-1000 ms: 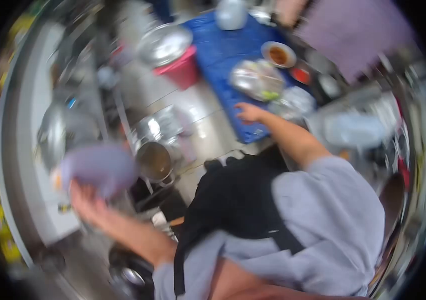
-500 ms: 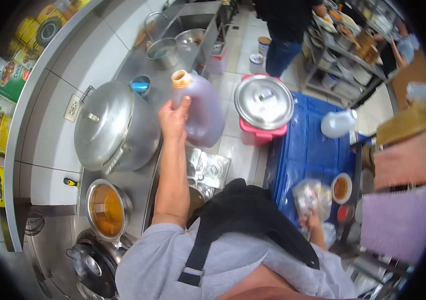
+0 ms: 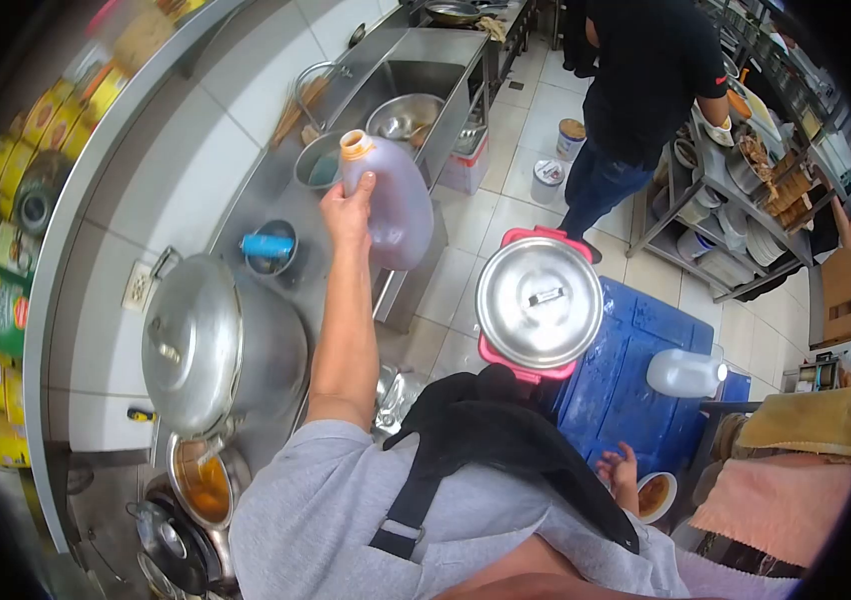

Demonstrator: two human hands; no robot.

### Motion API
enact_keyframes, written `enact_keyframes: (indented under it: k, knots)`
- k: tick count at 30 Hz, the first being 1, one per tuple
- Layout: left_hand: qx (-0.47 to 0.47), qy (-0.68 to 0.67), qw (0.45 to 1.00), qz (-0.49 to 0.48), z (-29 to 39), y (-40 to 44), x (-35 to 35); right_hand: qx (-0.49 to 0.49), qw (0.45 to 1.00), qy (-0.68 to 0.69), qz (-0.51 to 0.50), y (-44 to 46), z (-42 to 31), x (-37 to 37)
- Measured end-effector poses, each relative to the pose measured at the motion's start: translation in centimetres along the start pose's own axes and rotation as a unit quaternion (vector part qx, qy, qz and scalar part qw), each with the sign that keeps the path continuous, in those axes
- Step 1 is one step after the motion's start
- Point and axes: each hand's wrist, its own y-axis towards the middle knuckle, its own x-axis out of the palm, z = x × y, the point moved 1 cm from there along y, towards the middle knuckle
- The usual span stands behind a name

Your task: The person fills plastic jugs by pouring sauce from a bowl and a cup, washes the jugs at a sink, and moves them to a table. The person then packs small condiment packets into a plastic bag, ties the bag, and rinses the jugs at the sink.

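Liquid (image 3: 209, 492) of an orange colour lies in a steel bowl (image 3: 240, 472) at the near left. Just beyond stands a large pot (image 3: 278, 335), its contents hidden under a lid (image 3: 191, 345). A small metal pot (image 3: 281, 268) farther off bears a blue item (image 3: 268, 246). To the right, a round metal cover (image 3: 541, 300) tops a pink bucket (image 3: 494, 355). A clear jug (image 3: 681, 373) rests on a blue chest (image 3: 606, 360), and at its near right corner is a white bowl (image 3: 673, 490) of reddish-brown food (image 3: 653, 494).

The steel bench (image 3: 311, 252) runs along the tiled wall (image 3: 156, 165) at left to a sink (image 3: 446, 72) at the far end. White tubs (image 3: 548, 182) stand on the far floor (image 3: 506, 210), near a co-worker (image 3: 651, 80) in a black shirt beside a loaded rack (image 3: 784, 240).

The person's left grip (image 3: 348, 212) is clamped on a purple-tinged jug (image 3: 401, 205) just below its neck, holding it raised near the bench's right edge. That jug is translucent and rounded, with an orange-brown stain around its uncovered mouth; its fill is hard to tell. The right grip (image 3: 621, 470) has its fingers apart just beside the white bowl; whether they touch it cannot be told.
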Motion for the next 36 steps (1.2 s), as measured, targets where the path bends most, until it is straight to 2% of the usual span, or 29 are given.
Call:
enact_keyframes:
  k: [2,5,11,13,19,21,23,29,32,36]
  knots:
    - [0.005,-0.007,1.000,0.020,-0.5,2.6,1.4,-0.028,0.999,0.044,0.012,-0.6,-5.4,1.9]
    - [0.020,0.000,1.000,0.015,-2.3,7.2,2.3,-0.030,0.999,0.003,0.013,0.2,-8.0,2.7]
    - [0.002,0.044,0.999,0.030,-5.9,15.7,3.7,-0.001,0.998,0.011,0.068,0.1,-7.5,2.0]
    - [0.006,0.033,0.999,0.040,-6.9,17.7,4.1,0.005,0.994,-0.075,0.078,-0.7,-10.0,3.6]
    - [-0.024,0.063,0.998,-0.003,-9.0,22.4,3.5,-0.086,0.992,-0.024,0.094,0.7,-22.2,14.7]
    - [-0.042,0.076,0.996,-0.008,-8.8,23.5,3.0,-0.111,0.990,-0.047,0.072,2.4,-26.5,19.1]
    - [-0.058,0.034,0.997,-0.024,-8.5,24.0,2.5,-0.143,0.987,-0.057,0.048,2.9,-30.5,24.1]
    - [-0.073,0.071,0.994,-0.031,-10.4,25.6,-0.2,-0.160,0.979,-0.129,-0.016,5.5,-36.2,31.9]
    - [-0.070,0.066,0.993,-0.068,-9.5,26.2,-0.6,-0.141,0.979,-0.140,-0.038,7.0,-35.9,33.3]
    - [-0.097,0.071,0.972,-0.201,-8.6,27.6,-2.6,-0.100,0.981,-0.162,-0.024,5.9,-35.5,35.8]
